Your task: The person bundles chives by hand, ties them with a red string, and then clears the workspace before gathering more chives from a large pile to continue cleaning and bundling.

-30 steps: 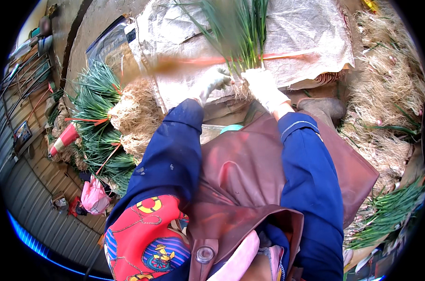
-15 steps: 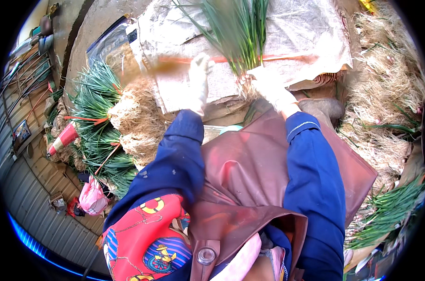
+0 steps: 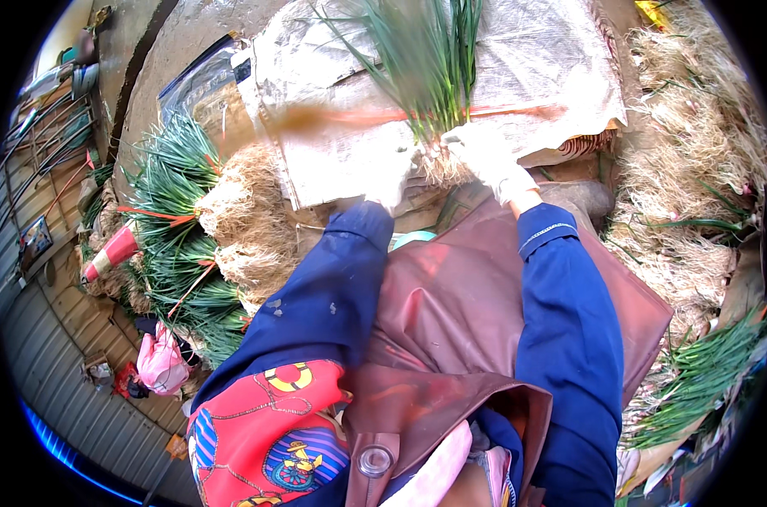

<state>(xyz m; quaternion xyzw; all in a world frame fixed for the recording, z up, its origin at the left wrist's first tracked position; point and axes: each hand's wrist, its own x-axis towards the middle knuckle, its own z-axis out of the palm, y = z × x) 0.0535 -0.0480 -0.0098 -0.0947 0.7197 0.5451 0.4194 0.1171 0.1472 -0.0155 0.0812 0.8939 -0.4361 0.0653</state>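
Seen from above, my two hands, in pale gloves, meet at the root end of a bunch of green onions (image 3: 447, 80). The bunch lies on a white woven sheet (image 3: 552, 59) ahead of me, its long leaves pointing away and its tangled pale roots toward me. My right grip (image 3: 491, 162) is closed on the bulb end from the right, fingers bent over it. My left grip (image 3: 392, 173) is just beside the roots on the left; glare bleaches its fingers, so I cannot tell whether they are closed. A thin orange-red strip (image 3: 519, 111) crosses the sheet behind the bunch.

To my left, bundles with orange ties (image 3: 171, 177) lie stacked, leaves outward, their bushy roots facing the sheet. To my right spreads a large heap of rooty onions (image 3: 683, 160), with loose green leaves (image 3: 704, 380) nearer me. A brown apron (image 3: 451, 296) covers my lap between dark blue sleeves (image 3: 569, 313).
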